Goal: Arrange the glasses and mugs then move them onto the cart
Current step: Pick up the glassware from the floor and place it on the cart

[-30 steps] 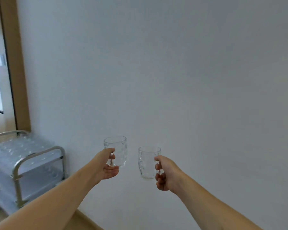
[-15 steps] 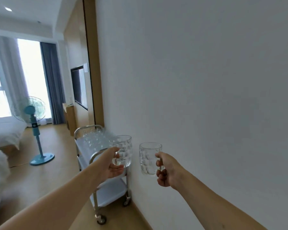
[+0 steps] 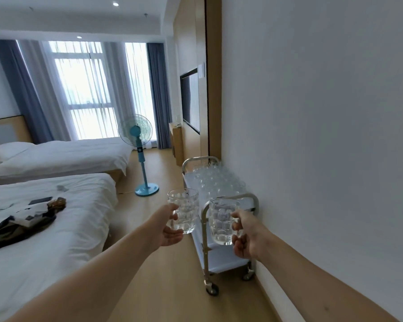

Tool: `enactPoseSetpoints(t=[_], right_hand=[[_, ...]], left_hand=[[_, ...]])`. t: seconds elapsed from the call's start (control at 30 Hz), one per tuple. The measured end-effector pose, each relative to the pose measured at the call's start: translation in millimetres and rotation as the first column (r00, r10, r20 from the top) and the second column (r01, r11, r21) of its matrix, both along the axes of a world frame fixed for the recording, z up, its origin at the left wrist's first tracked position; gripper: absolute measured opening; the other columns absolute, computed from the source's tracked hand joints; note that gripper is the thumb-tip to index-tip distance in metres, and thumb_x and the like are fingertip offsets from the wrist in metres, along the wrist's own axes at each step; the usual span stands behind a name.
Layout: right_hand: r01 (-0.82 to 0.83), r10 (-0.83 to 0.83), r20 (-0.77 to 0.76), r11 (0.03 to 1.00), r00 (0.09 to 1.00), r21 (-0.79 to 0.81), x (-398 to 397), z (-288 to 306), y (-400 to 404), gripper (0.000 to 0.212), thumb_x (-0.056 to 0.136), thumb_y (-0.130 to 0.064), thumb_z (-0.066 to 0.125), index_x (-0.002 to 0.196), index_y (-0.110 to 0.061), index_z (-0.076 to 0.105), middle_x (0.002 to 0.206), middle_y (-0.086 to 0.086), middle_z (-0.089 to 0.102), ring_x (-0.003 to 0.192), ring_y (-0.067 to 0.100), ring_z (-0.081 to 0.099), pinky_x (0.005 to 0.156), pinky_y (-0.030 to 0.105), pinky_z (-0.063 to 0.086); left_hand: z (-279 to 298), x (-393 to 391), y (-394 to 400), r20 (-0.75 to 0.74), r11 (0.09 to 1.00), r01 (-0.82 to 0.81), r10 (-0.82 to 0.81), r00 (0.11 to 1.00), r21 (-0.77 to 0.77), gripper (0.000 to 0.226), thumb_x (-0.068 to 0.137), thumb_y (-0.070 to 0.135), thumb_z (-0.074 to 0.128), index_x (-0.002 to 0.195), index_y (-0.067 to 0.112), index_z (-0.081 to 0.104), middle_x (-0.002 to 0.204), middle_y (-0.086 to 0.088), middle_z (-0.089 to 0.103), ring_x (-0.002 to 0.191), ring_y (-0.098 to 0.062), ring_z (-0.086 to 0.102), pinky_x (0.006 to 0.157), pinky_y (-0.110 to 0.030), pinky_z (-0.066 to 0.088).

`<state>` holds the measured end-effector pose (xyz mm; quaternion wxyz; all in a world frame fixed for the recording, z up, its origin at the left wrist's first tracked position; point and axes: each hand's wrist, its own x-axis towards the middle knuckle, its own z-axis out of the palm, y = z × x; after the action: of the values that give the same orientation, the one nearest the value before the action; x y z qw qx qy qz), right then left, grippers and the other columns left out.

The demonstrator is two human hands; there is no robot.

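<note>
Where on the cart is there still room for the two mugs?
The cart's top has a bare strip along its left edge and near the front rail. The middle and back are crowded with glasses. The lower shelves look bare where visible.

left hand (image 3: 170, 228): arm outstretched, fingers curled | right hand (image 3: 247, 238): same

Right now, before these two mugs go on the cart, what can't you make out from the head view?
- Glasses on the cart top: clear and blurred together, so count and free spots are unclear.
- Cart's lower shelves: mostly hidden behind the right mug, the left mug and the rail.
- Mug handles: covered by the left hand and right hand, so each grip is only partly shown.
- Items on the near bed: too small to identify.
</note>
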<state>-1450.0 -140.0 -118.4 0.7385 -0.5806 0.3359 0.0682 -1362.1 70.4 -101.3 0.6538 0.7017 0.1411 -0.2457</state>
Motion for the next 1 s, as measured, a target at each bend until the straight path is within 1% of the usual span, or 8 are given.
enactPoseSetpoints(t=[0.13, 0.23, 0.4, 0.47, 0.6, 0.73, 0.9, 1.0], right_hand=[[-0.013, 0.014, 0.018, 1.0, 1.0, -0.015, 71.1, -2.3, 32.3, 0.033, 0.089, -0.039, 0.061, 0.066, -0.018, 0.05, 0.065, 0.004, 0.047, 0.056, 0.012, 0.038, 0.044, 0.021, 0.039], [-0.021, 0.022, 0.018, 0.999, 1.0, -0.033, 125.2, -1.4, 57.5, 0.035, 0.088, -0.039, 0.06, 0.063, -0.018, 0.047, 0.066, 0.005, 0.047, 0.057, 0.012, 0.039, 0.046, 0.022, 0.038], [-0.016, 0.017, 0.026, 0.999, 1.0, -0.037, 205.8, -2.6, 96.5, 0.035, 0.087, -0.036, 0.059, 0.061, -0.018, 0.045, 0.066, 0.004, 0.045, 0.057, 0.013, 0.038, 0.047, 0.021, 0.038], [-0.021, 0.022, 0.02, 0.999, 1.0, -0.041, 231.8, -5.0, 109.0, 0.033, 0.086, -0.037, 0.058, 0.063, -0.018, 0.045, 0.065, 0.005, 0.046, 0.056, 0.014, 0.038, 0.049, 0.02, 0.04], [-0.019, 0.019, -0.004, 0.999, 1.0, -0.045, 274.0, -10.7, 127.1, 0.034, 0.087, -0.037, 0.059, 0.062, -0.017, 0.046, 0.061, 0.004, 0.046, 0.055, 0.015, 0.039, 0.049, 0.023, 0.041], [-0.034, 0.032, -0.041, 0.998, 0.999, -0.051, 314.3, -19.3, 138.9, 0.034, 0.087, -0.038, 0.059, 0.062, -0.017, 0.046, 0.065, 0.004, 0.046, 0.054, 0.014, 0.039, 0.047, 0.023, 0.041], [-0.042, 0.038, -0.072, 0.998, 0.997, -0.055, 369.0, -31.2, 149.1, 0.035, 0.088, -0.036, 0.058, 0.062, -0.016, 0.046, 0.067, 0.004, 0.045, 0.055, 0.012, 0.037, 0.046, 0.023, 0.039], [-0.07, 0.065, -0.091, 0.996, 0.994, -0.05, 410.9, -40.9, 153.0, 0.034, 0.088, -0.036, 0.057, 0.062, -0.017, 0.045, 0.067, 0.004, 0.045, 0.053, 0.012, 0.037, 0.046, 0.022, 0.039]], left_hand=[[-5.5, 63.5, 36.0, 0.018, 1.0, -0.019, 0.02, 1.0, -0.015, 0.029, 0.098, 0.037, 0.055, 0.096, 0.009, 0.054, 0.096, -0.027, 0.061, 0.085, -0.034, 0.061, 0.075, -0.04, 0.057], [-9.7, 113.3, 61.0, 0.007, 1.0, -0.005, 0.005, 1.0, -0.016, 0.029, 0.098, 0.038, 0.054, 0.096, 0.01, 0.054, 0.091, -0.025, 0.062, 0.08, -0.033, 0.061, 0.072, -0.039, 0.057], [-11.7, 192.2, 97.7, 0.0, 1.0, 0.019, -0.019, 1.0, -0.005, 0.031, 0.099, 0.039, 0.054, 0.1, 0.008, 0.055, 0.098, -0.028, 0.063, 0.084, -0.034, 0.062, 0.069, -0.038, 0.058], [-13.1, 219.6, 109.7, 0.003, 1.0, 0.025, -0.025, 1.0, -0.004, 0.031, 0.099, 0.039, 0.054, 0.101, 0.008, 0.056, 0.099, -0.028, 0.064, 0.086, -0.035, 0.063, 0.069, -0.039, 0.058], [-20.7, 263.0, 128.5, -0.016, 1.0, 0.026, -0.026, 1.0, -0.009, 0.03, 0.099, 0.039, 0.054, 0.097, 0.009, 0.054, 0.096, -0.027, 0.064, 0.082, -0.034, 0.062, 0.067, -0.038, 0.058], [-38.2, 300.5, 142.0, -0.041, 0.999, 0.016, -0.017, 0.999, -0.033, 0.033, 0.1, 0.042, 0.054, 0.099, 0.008, 0.055, 0.094, -0.027, 0.063, 0.082, -0.034, 0.062, 0.071, -0.039, 0.058], [-58.3, 350.6, 156.8, -0.083, 0.999, -0.036, 0.033, 0.996, -0.04, 0.039, 0.096, 0.05, 0.056, 0.095, 0.01, 0.054, 0.101, -0.029, 0.066, 0.081, -0.034, 0.065, 0.064, -0.037, 0.06], [-63.0, 384.2, 164.7, -0.085, 0.997, -0.073, 0.07, 0.994, -0.036, 0.037, 0.098, 0.047, 0.055, 0.094, 0.011, 0.054, 0.099, -0.028, 0.065, 0.081, -0.034, 0.064, 0.066, -0.038, 0.06]])
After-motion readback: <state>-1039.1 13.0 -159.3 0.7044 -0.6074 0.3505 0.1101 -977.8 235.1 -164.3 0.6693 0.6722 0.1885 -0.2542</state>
